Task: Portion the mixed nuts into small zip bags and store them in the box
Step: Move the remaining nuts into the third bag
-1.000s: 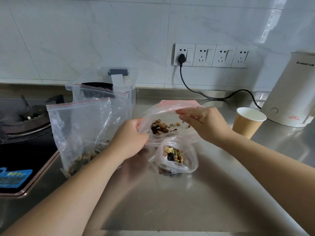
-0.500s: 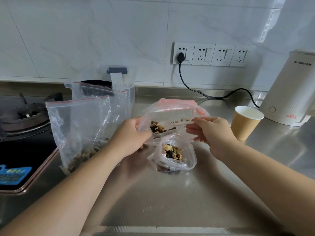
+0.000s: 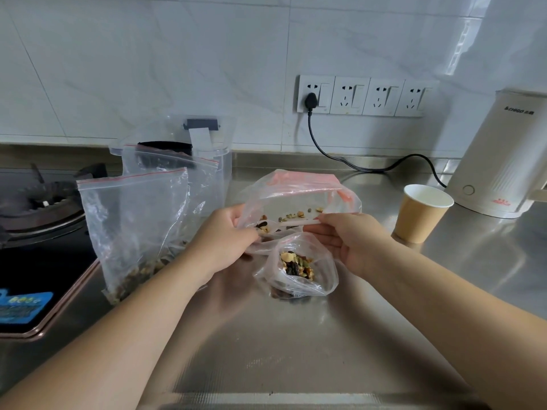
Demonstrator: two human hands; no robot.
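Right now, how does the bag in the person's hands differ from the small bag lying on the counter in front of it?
1. The held bag is gripped by the left hand and the right hand; the small bag lies untouched on the counter.
2. The held bag looks larger than the small bag.
3. Nuts in the held bag are scattered thinly; those in the small bag sit in one clump.

Both are clear plastic and hold mixed nuts.
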